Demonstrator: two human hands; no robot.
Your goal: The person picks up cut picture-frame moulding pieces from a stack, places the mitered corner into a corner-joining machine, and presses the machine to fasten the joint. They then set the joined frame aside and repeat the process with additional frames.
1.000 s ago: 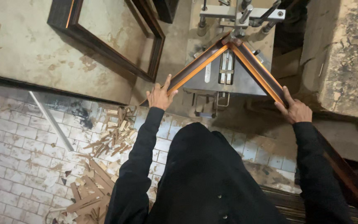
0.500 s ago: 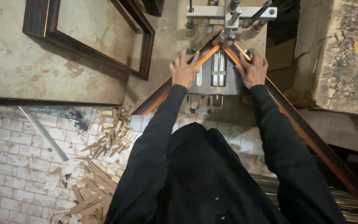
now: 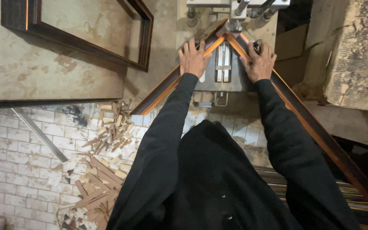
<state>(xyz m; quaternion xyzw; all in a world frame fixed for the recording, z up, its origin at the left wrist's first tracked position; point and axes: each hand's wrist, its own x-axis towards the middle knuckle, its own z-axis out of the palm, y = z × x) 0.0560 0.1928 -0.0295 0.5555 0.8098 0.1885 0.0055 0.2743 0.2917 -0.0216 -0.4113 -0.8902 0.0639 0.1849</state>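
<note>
Moulding strips meet in a mitred corner on the metal bed of the frame-joining machine (image 3: pixel 224 74), right under its clamp head (image 3: pixel 237 8). The left moulding strip (image 3: pixel 171 83) runs from that corner down and to my left, its cut end hanging out past the machine over the floor. The right moulding strip (image 3: pixel 316 132) runs down to my right, long and dark, with an orange inner edge, passing beside my sleeve toward the lower corner of the view.

My left hand (image 3: pixel 194 59) lies flat on the left strip near the joint, fingers spread and straight, pressing down rather than wrapped around anything. My right hand (image 3: pixel 258 61) rests on the right strip the same way, fingers slightly curled over the top edge; it is pressing, not closed around the wood. The two hands sit on either side of the machine's slotted centre plate.

A finished dark picture frame (image 3: pixel 107 47) lies on the stained worktop (image 3: pixel 30 72) to my left. Below it, on the white-tiled floor (image 3: pixel 9 166), a heap of wood offcuts (image 3: pixel 103 170) is scattered, and a pale metal bar (image 3: pixel 41 134) lies at a slant. A rough, worn block (image 3: pixel 358 55) stands at the right.
</note>
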